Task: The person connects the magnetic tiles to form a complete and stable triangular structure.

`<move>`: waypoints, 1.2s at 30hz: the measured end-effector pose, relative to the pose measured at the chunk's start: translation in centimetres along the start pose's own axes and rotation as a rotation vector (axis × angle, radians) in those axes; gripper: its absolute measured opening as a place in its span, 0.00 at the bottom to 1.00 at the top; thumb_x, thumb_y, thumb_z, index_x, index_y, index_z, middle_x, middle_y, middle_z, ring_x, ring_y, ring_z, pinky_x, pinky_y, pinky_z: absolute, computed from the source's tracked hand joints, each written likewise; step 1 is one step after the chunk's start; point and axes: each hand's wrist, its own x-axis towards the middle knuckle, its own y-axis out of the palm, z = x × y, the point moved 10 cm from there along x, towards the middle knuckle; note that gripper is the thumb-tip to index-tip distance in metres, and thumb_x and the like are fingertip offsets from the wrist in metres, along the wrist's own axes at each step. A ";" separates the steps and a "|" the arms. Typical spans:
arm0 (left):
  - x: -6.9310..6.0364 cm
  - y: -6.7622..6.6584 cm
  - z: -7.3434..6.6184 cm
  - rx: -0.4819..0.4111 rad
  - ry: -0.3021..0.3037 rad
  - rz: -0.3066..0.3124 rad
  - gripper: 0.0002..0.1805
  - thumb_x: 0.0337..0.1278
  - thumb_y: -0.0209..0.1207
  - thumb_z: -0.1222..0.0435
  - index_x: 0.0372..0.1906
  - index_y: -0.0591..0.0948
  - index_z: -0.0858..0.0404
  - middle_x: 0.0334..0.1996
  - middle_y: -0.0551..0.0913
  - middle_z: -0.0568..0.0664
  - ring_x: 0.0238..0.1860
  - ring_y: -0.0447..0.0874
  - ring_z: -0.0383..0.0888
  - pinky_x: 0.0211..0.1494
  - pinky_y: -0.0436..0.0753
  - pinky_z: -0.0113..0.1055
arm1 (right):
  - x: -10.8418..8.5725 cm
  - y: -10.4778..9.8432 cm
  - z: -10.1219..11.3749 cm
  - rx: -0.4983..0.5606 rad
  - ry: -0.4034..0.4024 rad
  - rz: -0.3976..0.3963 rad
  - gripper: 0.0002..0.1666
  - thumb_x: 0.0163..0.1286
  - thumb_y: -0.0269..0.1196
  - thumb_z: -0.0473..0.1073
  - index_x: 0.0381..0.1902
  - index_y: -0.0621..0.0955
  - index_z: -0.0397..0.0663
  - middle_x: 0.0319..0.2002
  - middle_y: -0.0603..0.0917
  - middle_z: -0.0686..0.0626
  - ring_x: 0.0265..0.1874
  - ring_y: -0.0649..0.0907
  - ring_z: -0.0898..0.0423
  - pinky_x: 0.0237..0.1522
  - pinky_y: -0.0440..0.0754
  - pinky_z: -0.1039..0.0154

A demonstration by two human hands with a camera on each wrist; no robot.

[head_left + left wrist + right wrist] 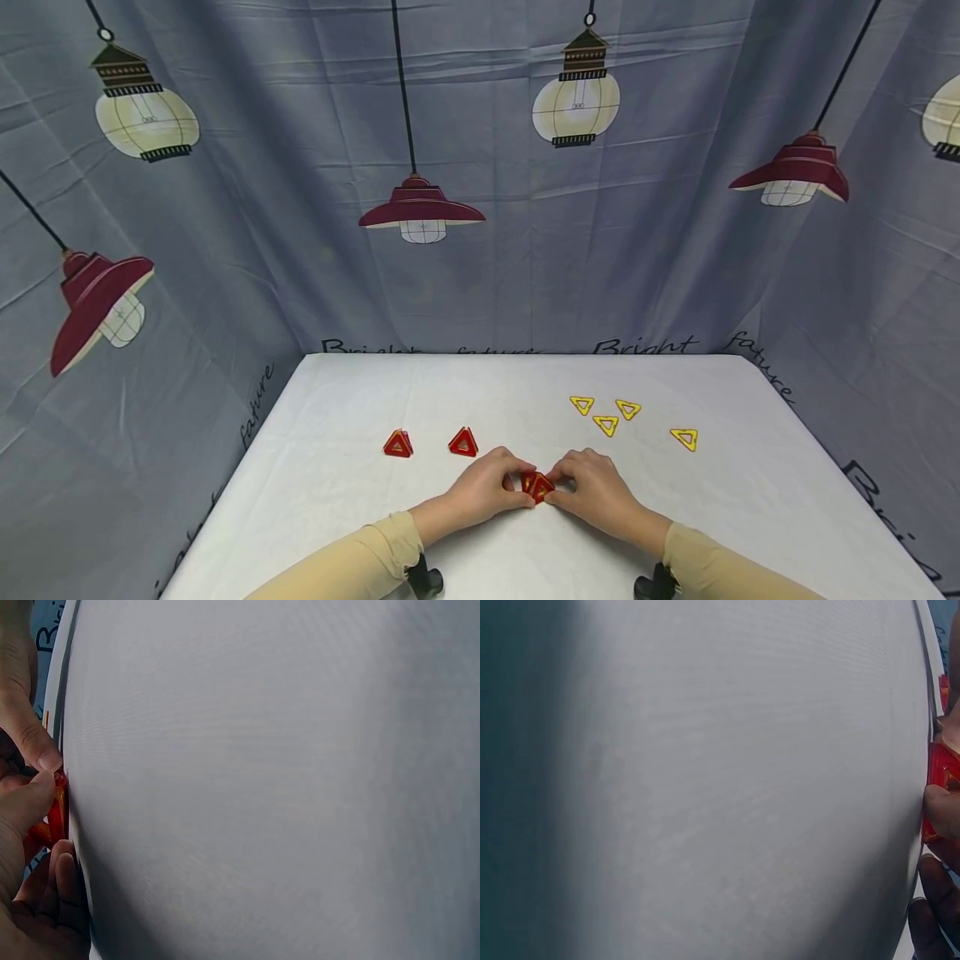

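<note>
Near the table's front middle, both hands meet at a cluster of red triangular pieces (537, 485) with hollow centres. My left hand (489, 487) pinches its left side between thumb and fingers. From the right, the right hand (597, 490) pinches the same cluster, its thumb low at the front. In the left wrist view the red pieces (57, 814) show between the fingertips at the left edge. The right wrist view shows red pieces (943, 776) behind a thumb at its right edge. Fingers hide part of the cluster, so how its pieces join is unclear.
Two red pyramid-like shapes (397, 443) (463, 442) stand left of the hands. Several yellow triangle frames (606, 425) lie flat at the back right, one yellow triangle (685, 438) farther right. A white-covered table (360, 383) is bordered by grey lamp-print curtains (480, 283).
</note>
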 end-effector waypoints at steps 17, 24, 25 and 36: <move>0.0 0.0 0.1 -0.026 0.003 -0.031 0.22 0.55 0.75 0.57 0.55 0.86 0.54 0.40 0.80 0.40 0.30 0.73 0.28 0.33 0.74 0.24 | -0.1 0.0 0.0 0.009 0.006 0.000 0.13 0.52 0.81 0.52 0.30 0.86 0.67 0.30 0.78 0.72 0.35 0.74 0.67 0.45 0.71 0.53; 0.0 -0.1 -0.1 -0.017 0.014 -0.025 0.21 0.55 0.75 0.56 0.55 0.86 0.53 0.40 0.81 0.39 0.29 0.71 0.28 0.32 0.72 0.24 | 0.0 0.0 0.1 0.005 0.006 0.003 0.13 0.52 0.81 0.52 0.30 0.86 0.67 0.30 0.78 0.71 0.35 0.75 0.66 0.45 0.72 0.53; 0.0 0.0 -0.1 -0.015 0.013 -0.023 0.21 0.55 0.75 0.56 0.55 0.86 0.53 0.41 0.81 0.39 0.30 0.72 0.28 0.32 0.72 0.24 | 0.0 0.0 0.1 0.004 0.006 0.003 0.13 0.52 0.81 0.52 0.30 0.86 0.67 0.30 0.78 0.71 0.35 0.75 0.66 0.45 0.72 0.53; 0.1 0.0 -0.1 -0.019 -0.010 -0.013 0.21 0.54 0.76 0.57 0.54 0.85 0.53 0.42 0.81 0.38 0.31 0.73 0.30 0.34 0.73 0.24 | 0.0 -0.1 0.2 0.012 -0.009 0.005 0.11 0.53 0.81 0.51 0.31 0.87 0.67 0.30 0.78 0.72 0.35 0.75 0.66 0.44 0.72 0.54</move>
